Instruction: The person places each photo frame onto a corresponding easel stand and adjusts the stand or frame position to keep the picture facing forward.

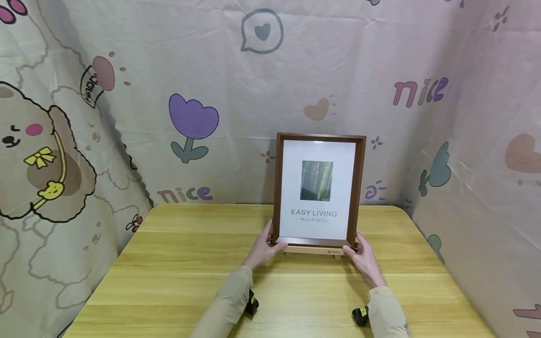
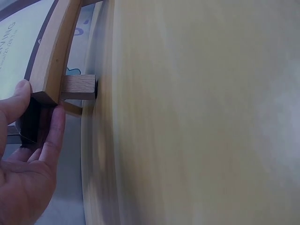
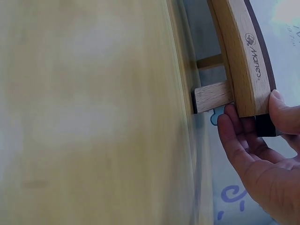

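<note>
Picture frame (image 1: 319, 204) is standing at about 12 o'clock from you, a touch toward 1, over at the far side of the bench (image 1: 181, 267). Closest to you are your pale sleeves (image 1: 226, 303), coming in from roughly 7 and 5, with small black gadgets (image 1: 251, 304) at the cuffs. Your left fingers (image 2: 56, 129) are partly curled round the frame's 7 o'clock corner, left thumb (image 2: 16, 101) on the front, so that corner's in a light pinch. Your right fingers (image 3: 231, 140) mirror it at the 5 o'clock corner, right thumb (image 3: 283, 110) up front too. My guess on why: holding both bottom corners helps with leveling and leaves the front uncovered. Right below the frame is the ledge of a wooden easel (image 1: 310, 250), presumably there to take the weight, though I can't tell how much of it you're carrying. "EASY LIVING" on the white sheet (image 1: 291, 188) reads right way up, so it's facing you, tall way round. Past the bench's far edge hangs a printed cloth (image 1: 236, 75), probably just a backdrop.
</note>
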Demonstrator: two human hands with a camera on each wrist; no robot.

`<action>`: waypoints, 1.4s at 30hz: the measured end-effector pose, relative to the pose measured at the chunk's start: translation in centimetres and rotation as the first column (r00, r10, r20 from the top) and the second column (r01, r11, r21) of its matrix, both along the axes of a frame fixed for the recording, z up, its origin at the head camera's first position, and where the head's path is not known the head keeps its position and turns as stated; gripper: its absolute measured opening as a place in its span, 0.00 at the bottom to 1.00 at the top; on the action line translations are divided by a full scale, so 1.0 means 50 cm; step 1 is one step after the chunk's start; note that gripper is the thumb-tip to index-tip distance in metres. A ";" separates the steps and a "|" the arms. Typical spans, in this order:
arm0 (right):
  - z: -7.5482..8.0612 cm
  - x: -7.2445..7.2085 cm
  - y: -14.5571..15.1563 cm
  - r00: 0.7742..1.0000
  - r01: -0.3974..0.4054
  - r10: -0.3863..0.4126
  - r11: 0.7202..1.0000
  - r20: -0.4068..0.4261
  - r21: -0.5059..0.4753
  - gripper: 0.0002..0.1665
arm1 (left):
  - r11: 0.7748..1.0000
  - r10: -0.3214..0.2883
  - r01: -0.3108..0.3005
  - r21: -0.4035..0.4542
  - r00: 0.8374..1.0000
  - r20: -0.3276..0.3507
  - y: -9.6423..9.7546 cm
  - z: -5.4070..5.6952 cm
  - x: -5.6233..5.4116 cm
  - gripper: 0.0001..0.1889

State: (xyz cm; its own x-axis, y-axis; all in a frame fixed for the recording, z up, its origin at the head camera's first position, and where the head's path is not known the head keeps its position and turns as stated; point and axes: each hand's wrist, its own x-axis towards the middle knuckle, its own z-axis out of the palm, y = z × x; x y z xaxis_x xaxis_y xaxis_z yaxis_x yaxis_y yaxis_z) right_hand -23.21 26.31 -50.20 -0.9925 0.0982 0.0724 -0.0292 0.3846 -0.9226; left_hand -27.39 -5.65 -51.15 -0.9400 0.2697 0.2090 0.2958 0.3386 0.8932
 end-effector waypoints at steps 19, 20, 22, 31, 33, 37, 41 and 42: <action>-0.001 -0.008 -0.030 1.000 -0.003 0.003 1.000 0.008 -0.026 0.39 | 0.999 0.033 -0.033 -0.009 0.999 0.015 -0.027 0.007 0.006 0.51; -0.001 -0.008 -0.032 1.000 -0.003 0.003 1.000 0.005 -0.027 0.39 | 0.999 0.034 -0.034 -0.010 0.999 0.016 -0.029 0.007 0.007 0.51; -0.002 -0.009 -0.035 1.000 -0.005 0.005 0.999 0.007 -0.031 0.39 | 0.999 0.032 -0.032 -0.004 0.999 0.012 -0.032 0.006 0.007 0.51; -0.001 -0.010 -0.048 1.000 -0.013 0.013 0.999 0.014 -0.041 0.39 | 0.999 0.035 -0.035 -0.019 0.999 0.022 -0.045 0.005 0.009 0.52; -0.001 -0.010 -0.051 1.000 -0.014 0.015 0.999 0.016 -0.040 0.39 | 0.999 0.035 -0.035 -0.018 0.999 0.026 -0.048 0.006 0.010 0.52; 0.001 -0.010 -0.058 1.000 -0.018 0.018 0.999 0.017 -0.032 0.39 | 0.999 0.036 -0.036 -0.018 0.999 0.024 -0.054 0.007 0.012 0.52; 0.001 -0.011 -0.064 1.000 -0.020 0.021 1.000 0.022 -0.023 0.40 | 0.999 0.041 -0.040 -0.023 0.999 0.018 -0.061 0.005 0.012 0.52; 0.002 -0.011 -0.065 1.000 -0.024 0.024 0.999 0.018 -0.021 0.40 | 0.999 0.042 -0.042 -0.025 0.999 0.018 -0.062 0.005 0.012 0.52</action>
State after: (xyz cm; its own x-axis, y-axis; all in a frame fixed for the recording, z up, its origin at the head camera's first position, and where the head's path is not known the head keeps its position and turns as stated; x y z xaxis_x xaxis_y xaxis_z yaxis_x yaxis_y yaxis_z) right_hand -23.75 23.05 -50.11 -0.9957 0.0758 0.0523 -0.0211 0.3647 -0.9309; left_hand -26.78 -8.77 -50.90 -0.9543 0.2349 0.1850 0.2641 0.3720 0.8899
